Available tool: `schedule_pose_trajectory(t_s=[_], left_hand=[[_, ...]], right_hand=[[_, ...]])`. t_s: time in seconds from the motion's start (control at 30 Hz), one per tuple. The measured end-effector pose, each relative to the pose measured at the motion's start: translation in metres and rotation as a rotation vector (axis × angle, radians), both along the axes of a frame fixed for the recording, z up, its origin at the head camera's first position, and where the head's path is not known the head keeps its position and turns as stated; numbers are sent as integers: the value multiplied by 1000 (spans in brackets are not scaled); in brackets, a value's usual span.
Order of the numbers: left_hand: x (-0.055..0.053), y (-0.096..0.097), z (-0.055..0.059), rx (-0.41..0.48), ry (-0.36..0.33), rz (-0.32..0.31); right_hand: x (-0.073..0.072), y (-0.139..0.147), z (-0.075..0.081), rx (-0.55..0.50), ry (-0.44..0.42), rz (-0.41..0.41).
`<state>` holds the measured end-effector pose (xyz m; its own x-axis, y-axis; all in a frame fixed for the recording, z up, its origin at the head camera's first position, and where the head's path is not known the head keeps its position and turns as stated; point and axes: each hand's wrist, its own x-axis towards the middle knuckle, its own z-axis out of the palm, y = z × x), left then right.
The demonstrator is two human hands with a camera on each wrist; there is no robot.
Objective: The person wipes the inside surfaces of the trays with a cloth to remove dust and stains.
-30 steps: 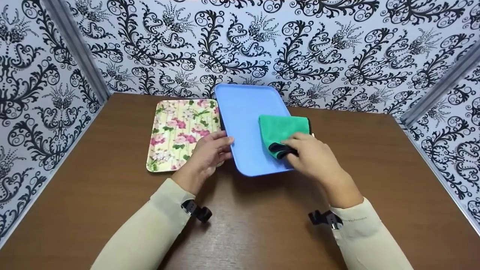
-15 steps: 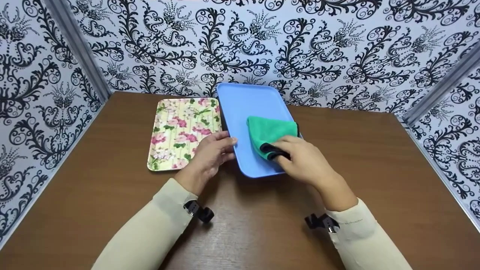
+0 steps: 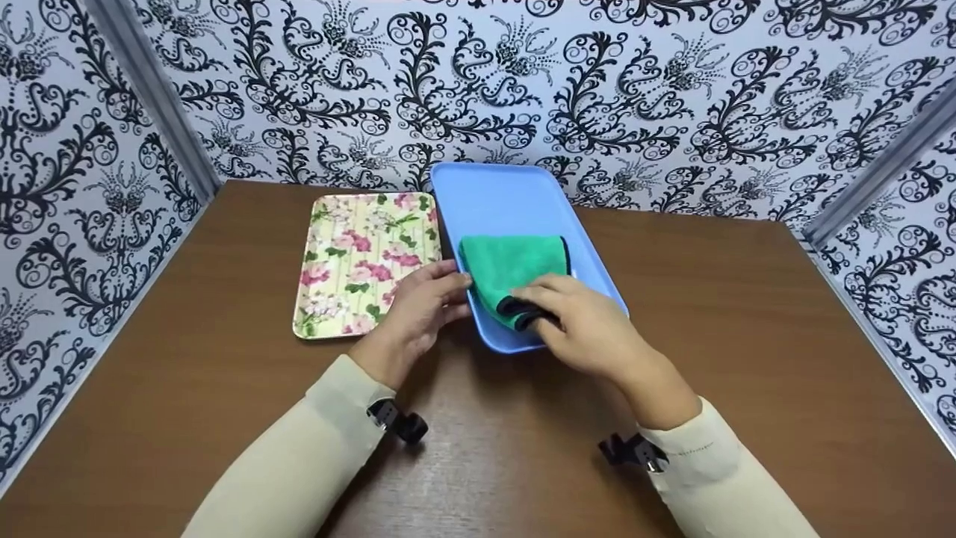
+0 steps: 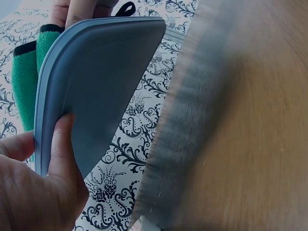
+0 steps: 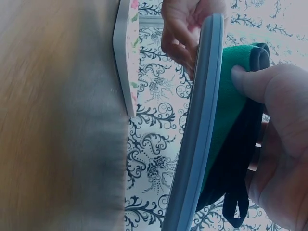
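My left hand (image 3: 418,310) pinches the left rim of a blue tray (image 3: 500,198), thumb on the upper face and fingers beneath. The tray is held tilted above the table, as the left wrist view shows with its underside (image 4: 106,86). My right hand (image 3: 590,321) grips a folded green cloth (image 3: 515,261) with black edging and presses it on the tray's face, near the left rim. In the right wrist view the cloth (image 5: 231,96) lies between the hand and the tray, with a black loop (image 5: 236,204) hanging from it.
A floral tray (image 3: 358,269) with pink flowers lies flat on the brown wooden table (image 3: 747,336), left of the blue tray. Behind the table stands a wall (image 3: 478,82) with black scroll patterns, and side panels close in left and right.
My right hand has slid the green cloth leftward across the blue tray, from its right side to near the left rim. The left hand and the tray stay almost in place.
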<state>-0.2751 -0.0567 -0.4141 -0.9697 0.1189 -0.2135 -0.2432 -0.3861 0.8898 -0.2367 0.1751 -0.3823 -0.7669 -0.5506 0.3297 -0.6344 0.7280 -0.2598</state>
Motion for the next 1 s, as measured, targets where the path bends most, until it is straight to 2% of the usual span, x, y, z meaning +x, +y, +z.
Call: schedule_pose_trajectory(t_s=[0.3, 0.57, 0.8, 1.0], left_hand=[[-1, 1, 0, -9, -8, 28], [-3, 0, -2, -7, 4, 31], [-6, -3, -3, 23, -4, 27], [-7, -5, -4, 22, -3, 13]], right_hand=[[3, 0, 0, 14, 35, 78], [3, 5, 3, 71, 10, 93], [-4, 12, 4, 78, 27, 120], [-7, 19, 5, 99, 13, 64]])
